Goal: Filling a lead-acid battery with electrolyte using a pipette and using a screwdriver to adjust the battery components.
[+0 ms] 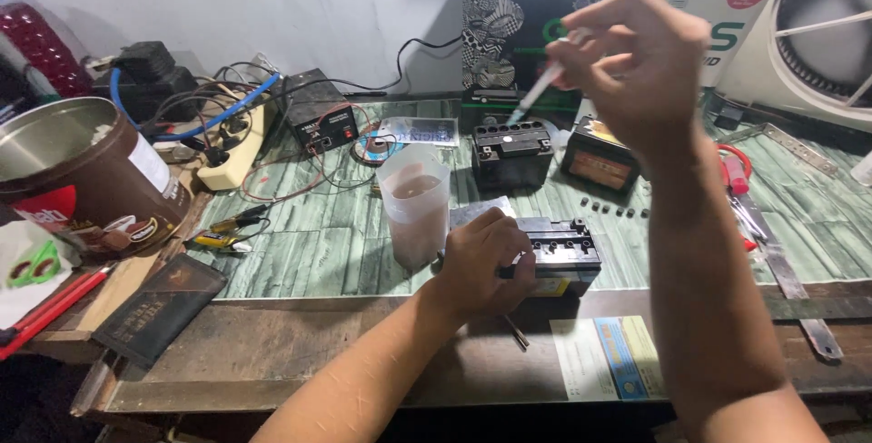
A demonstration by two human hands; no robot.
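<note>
Three small black batteries sit on the green-patterned surface [309, 252]: the nearest battery [565, 252] by the front edge, a second battery [511, 152] farther back with its top open, and a third battery [598, 157] with an orange label just to the right of the second. A row of small black caps [615, 208] lies between the near one and the far pair; I count roughly seven, though they are too small to be sure.

The left hand [486, 266] rests against the left end of the nearest battery, its grip curled shut around a thin metal tool [516, 329] whose tip pokes out toward the front edge. The right hand [636, 57] is raised above the far batteries, fingers pinched closed on a slim syringe [538, 93] that slants down with its tip just over the second battery.

One translucent plastic cup [416, 216] stands just left of the left hand, with liquid in it; how full it is I cannot tell. One brown round tin [86, 175] at the far left stands open with a bare metal inside.
</note>
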